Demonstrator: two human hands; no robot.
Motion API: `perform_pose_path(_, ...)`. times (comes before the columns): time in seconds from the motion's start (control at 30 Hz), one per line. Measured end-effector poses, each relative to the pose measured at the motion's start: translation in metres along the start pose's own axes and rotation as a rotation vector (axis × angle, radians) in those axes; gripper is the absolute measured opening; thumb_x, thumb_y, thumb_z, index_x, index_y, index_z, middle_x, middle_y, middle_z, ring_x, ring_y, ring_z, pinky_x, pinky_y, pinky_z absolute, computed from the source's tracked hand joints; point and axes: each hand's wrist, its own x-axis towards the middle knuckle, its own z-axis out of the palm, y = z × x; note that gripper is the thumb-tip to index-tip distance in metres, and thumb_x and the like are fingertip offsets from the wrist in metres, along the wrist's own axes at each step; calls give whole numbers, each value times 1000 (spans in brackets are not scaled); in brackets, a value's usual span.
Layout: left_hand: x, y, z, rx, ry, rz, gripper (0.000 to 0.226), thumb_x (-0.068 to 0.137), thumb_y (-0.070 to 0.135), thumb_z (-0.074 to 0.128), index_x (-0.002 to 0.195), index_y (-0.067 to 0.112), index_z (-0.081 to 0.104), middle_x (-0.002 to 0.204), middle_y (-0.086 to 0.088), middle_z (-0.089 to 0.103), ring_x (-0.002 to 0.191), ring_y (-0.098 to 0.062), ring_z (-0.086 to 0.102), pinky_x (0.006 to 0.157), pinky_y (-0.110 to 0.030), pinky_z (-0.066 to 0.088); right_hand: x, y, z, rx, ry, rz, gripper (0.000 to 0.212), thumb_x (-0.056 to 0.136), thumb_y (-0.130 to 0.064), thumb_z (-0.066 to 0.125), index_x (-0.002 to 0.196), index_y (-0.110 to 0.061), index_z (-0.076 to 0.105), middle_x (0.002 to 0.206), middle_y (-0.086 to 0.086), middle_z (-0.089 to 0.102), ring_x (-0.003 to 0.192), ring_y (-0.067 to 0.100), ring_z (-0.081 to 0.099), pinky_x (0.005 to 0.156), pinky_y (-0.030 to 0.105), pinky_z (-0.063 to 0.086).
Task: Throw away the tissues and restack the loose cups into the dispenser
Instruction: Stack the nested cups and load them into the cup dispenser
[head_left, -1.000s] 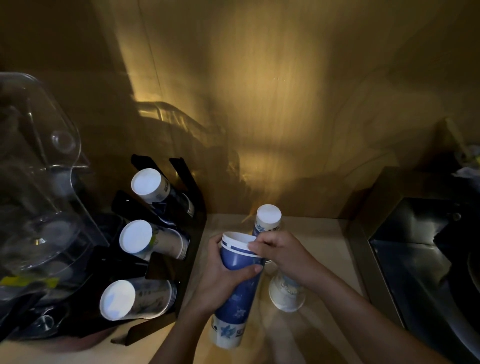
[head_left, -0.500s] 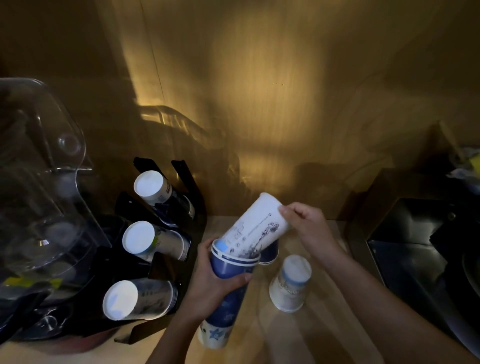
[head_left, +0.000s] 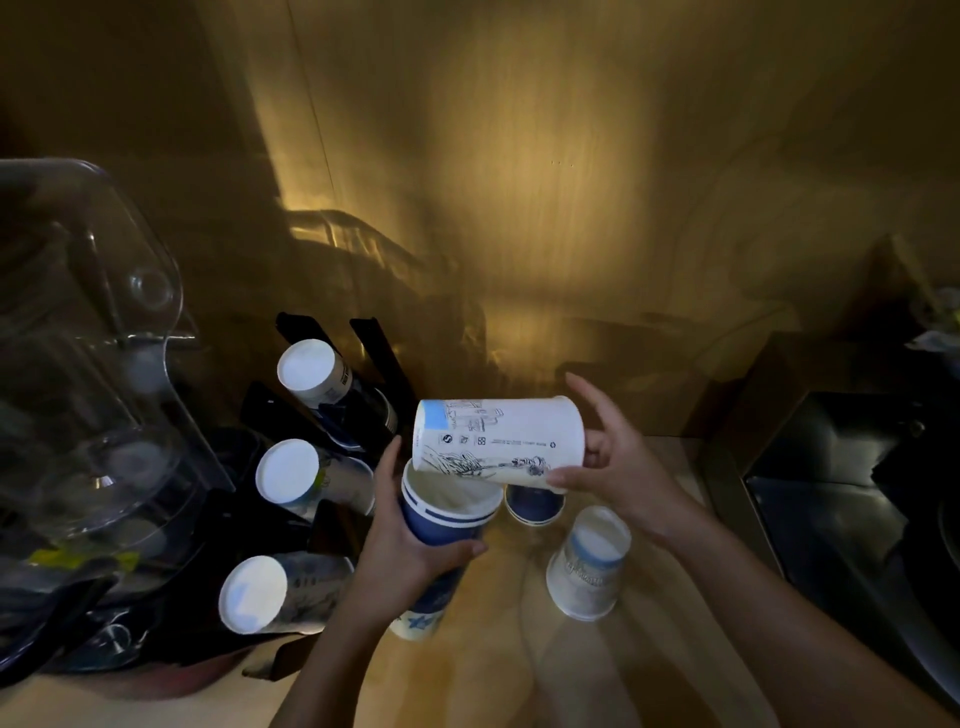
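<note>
My left hand (head_left: 395, 551) grips a stack of blue paper cups (head_left: 441, 525), held upright with its open mouth up. My right hand (head_left: 618, 467) holds a white printed cup (head_left: 498, 441) on its side just above that mouth, its base toward the palm. An upside-down white cup (head_left: 589, 564) and a dark blue cup (head_left: 535, 503) stand on the wooden counter (head_left: 493, 665) behind the stack. The black cup dispenser (head_left: 332, 519) at left holds three rows of cups: top (head_left: 311, 371), middle (head_left: 288, 470), bottom (head_left: 254, 592). No tissues are visible.
A clear plastic container (head_left: 88, 364) stands at far left beside the dispenser. A dark metal sink or appliance (head_left: 857, 493) fills the right side. A wooden wall (head_left: 519, 208) rises behind the counter. The light is dim.
My right hand let go of the blue stack, picked up the white cup from behind it and tipped it sideways over the stack's mouth. My left hand kept hold of the stack.
</note>
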Motion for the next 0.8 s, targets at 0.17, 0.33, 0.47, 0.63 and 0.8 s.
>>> perform_pose_path(0.17,0,-1,2,67,-111,26,108,45,15,92,122,64,33,116,33,57,109,7,55,75,-7,50,-2,-3,-1,-362,-91,-21,81,61,-2,78,113,-54,44,130,-4,49,118,16,50,96,32,48)
perform_pose_path(0.33,0,4,19,126,-185,67,103,47,18,91,114,69,33,121,24,56,113,5,53,81,-7,47,-1,5,6,-999,50,-107,93,52,-36,82,129,-45,31,138,-5,17,127,13,15,107,36,12)
perform_pose_path(0.47,5,12,32,98,-207,97,99,47,26,89,116,69,33,123,30,53,116,4,52,86,-11,47,-2,8,7,-1047,106,-351,86,54,-32,79,128,-23,37,132,0,39,126,19,31,101,30,13)
perform_pose_path(0.63,10,11,37,106,-119,93,100,45,41,86,121,64,25,118,42,43,116,12,45,84,-1,42,-16,14,-14,-490,321,-93,79,56,-32,82,116,-38,31,115,-12,49,105,-3,50,81,15,46)
perform_pose_path(0.8,9,-3,39,86,65,24,92,44,46,85,110,71,26,104,50,46,103,20,48,68,-4,48,-42,39,-30,-235,369,-32,80,56,-24,85,119,-37,38,113,-21,54,100,-16,53,69,3,47)
